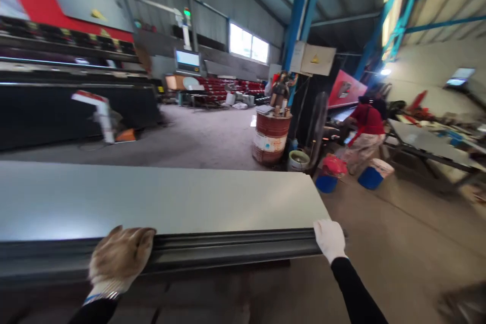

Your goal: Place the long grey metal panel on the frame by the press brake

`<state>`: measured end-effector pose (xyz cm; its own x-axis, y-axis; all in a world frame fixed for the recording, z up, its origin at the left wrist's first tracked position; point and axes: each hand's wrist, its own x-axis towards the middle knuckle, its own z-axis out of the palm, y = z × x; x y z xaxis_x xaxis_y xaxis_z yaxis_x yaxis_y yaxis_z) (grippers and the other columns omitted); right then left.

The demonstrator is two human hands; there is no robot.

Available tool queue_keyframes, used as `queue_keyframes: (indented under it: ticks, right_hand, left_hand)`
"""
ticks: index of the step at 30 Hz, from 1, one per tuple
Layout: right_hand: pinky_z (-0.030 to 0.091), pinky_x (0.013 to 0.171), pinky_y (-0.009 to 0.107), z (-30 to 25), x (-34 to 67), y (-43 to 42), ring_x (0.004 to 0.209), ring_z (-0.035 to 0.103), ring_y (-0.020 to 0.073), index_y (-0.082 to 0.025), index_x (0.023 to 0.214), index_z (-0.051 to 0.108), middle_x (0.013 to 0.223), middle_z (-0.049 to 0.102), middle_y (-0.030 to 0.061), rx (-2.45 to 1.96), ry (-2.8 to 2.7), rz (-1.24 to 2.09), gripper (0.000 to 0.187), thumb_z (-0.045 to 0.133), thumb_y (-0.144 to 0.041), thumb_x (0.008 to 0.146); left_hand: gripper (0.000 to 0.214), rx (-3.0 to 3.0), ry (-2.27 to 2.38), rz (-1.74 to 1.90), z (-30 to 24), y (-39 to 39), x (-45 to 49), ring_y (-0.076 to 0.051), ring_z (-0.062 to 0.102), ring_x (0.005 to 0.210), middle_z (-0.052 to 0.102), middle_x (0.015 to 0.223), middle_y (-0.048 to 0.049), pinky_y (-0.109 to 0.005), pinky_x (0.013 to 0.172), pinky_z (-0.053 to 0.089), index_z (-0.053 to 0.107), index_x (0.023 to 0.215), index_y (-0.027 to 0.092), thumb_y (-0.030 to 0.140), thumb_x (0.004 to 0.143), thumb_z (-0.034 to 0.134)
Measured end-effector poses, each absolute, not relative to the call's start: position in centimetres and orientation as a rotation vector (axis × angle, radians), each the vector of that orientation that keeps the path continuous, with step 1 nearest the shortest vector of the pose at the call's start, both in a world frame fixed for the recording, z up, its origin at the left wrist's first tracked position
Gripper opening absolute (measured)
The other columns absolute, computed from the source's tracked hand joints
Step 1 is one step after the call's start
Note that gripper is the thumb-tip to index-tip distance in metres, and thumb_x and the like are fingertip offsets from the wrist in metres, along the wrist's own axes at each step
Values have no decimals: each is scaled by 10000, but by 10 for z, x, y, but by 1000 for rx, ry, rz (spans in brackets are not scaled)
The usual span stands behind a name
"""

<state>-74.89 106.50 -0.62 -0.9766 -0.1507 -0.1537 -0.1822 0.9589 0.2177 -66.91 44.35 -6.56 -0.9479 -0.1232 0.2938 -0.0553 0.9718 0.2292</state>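
- Workshop hall with grey walls, a concrete floor [212,136] and blue steel columns [301,10] fills the view; the picture is blurred by motion.
- At far left stands a long dark machine [56,106] against a red wall panel, with a white and red part jutting out in front of it.
- Across the lower half lies a stack of pale grey metal sheets [159,197], its dark layered edge facing the camera.
- Left hand [119,260], in a soiled brownish glove, is closed over that near edge, fingers curled onto the top sheet.
- Right hand [329,239], in a white glove with a black sleeve, grips the stack's right near corner, well apart from the left hand.
- Behind the stack stands a rusty red and white drum [271,137] with small items on top, and a bucket [298,160] just beside it.
- Farther right a person in a red top [365,129] bends over near blue tubs [370,176].
- At far right is a workbench [429,144] carrying clutter.
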Motion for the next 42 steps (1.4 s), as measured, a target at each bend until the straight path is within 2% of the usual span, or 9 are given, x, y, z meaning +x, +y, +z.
queue_keyframes:
  ticks: [2, 5, 15, 20, 24, 28, 33, 39, 42]
  right_hand:
    - [381, 805, 414, -12, -756, 1067, 888, 699, 248, -207, 863, 715, 879, 754, 47, -348, 3008, 328, 398, 386, -255, 1082]
    - [341, 790, 439, -23, -769, 1065, 831, 680, 293, -219, 805, 682, 799, 722, 54, -458, 3085, 274, 418, 375, -286, 1081]
    - [369, 761, 444, -46, -787, 1005, 777, 659, 301, -233, 829, 642, 747, 683, 32, -780, 3168, 121, 339, 419, -301, 1074]
    - [405, 696, 456, -59, -812, 1027, 712, 650, 308, -228, 787, 655, 697, 655, 77, -1005, 3169, 185, 403, 354, -313, 1040]
    - [397, 636, 471, -58, -824, 1042, 673, 656, 318, -279, 699, 640, 702, 674, 123, -910, 3082, 171, 442, 330, -354, 1005]
    - [372, 647, 429, -31, -831, 1031, 682, 651, 298, -251, 647, 576, 721, 685, 120, -599, 2982, 222, 470, 314, -335, 1028]
    - [266, 669, 395, -18, -847, 1009, 772, 625, 274, -182, 763, 655, 761, 677, 134, -519, 2953, 460, 445, 327, -283, 1047]
    - [234, 702, 389, -50, -872, 978, 764, 551, 259, -147, 885, 704, 830, 703, 142, -558, 3026, 558, 403, 353, -264, 1045]
    - [257, 732, 397, -85, -885, 946, 790, 560, 260, -141, 872, 680, 866, 713, 154, -573, 3107, 564, 431, 325, -288, 1067]
  left_hand:
    - [473, 105, -2771, -317, -64, 442, -671, -340, 751, 838, 811, 911, -119, -642, 1102, 497, 780, 889, 205, 421, 1020, 380]
    - [409, 171, -2856, -271, -63, 431, -672, -262, 735, 905, 801, 934, -37, -556, 1196, 425, 770, 933, 250, 378, 1047, 399]
    - [473, 372, -2919, -241, -59, 380, -660, -301, 714, 920, 779, 921, -82, -614, 1181, 393, 764, 906, 222, 376, 1056, 343]
    - [438, 426, -2896, -220, -53, 385, -667, -274, 703, 940, 772, 922, -59, -567, 1215, 374, 757, 891, 247, 363, 1051, 366]
    - [424, 421, -2861, -217, -43, 395, -666, -264, 696, 928, 772, 921, -52, -546, 1219, 374, 761, 895, 260, 343, 1046, 374]
    - [422, 379, -2834, -214, -36, 404, -667, -275, 684, 896, 769, 890, -66, -543, 1206, 381, 765, 871, 246, 332, 1040, 388]
    - [443, 363, -2770, -214, -47, 402, -671, -302, 677, 887, 771, 872, -88, -558, 1199, 379, 780, 867, 231, 379, 1023, 392]
    - [508, 384, -2641, -152, -85, 374, -674, -300, 675, 877, 762, 848, -98, -550, 1184, 404, 786, 864, 217, 412, 1024, 345]
    - [535, 390, -2556, -114, -121, 347, -675, -304, 679, 879, 754, 829, -101, -552, 1185, 410, 790, 863, 207, 414, 1030, 326]
